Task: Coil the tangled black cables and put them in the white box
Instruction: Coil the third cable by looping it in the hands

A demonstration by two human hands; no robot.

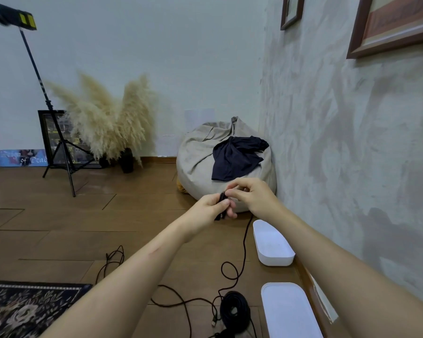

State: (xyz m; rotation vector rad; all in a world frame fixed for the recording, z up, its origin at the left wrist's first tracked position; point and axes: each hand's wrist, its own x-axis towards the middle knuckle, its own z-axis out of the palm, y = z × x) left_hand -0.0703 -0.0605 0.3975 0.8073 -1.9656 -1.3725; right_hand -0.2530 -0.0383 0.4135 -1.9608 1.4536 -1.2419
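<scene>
The left hand (211,208) grips the coil (221,197), the right hand (252,193) pinches its top, the cable (244,242) hangs floorward (box (275,261) below, nearer the right).

Head-worn wide-angle camera looks forward and down at floor (59,228).

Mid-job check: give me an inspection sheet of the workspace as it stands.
Surface: brown wooden plank floor.
Job's things: open white plastic box by the wall, no cable seen inside; white lid-like piece nearer; coiled black cable bundle on the floor.
Clutter: dark floral rug, lower left.
Grippers: left hand and right hand both pinch a folded thin black cable.
Cables: its tail hangs to loops on the floor; loose black cable further left.
Surroundings: beige beanbag with navy cloth, pampas grass, black tripod.
</scene>
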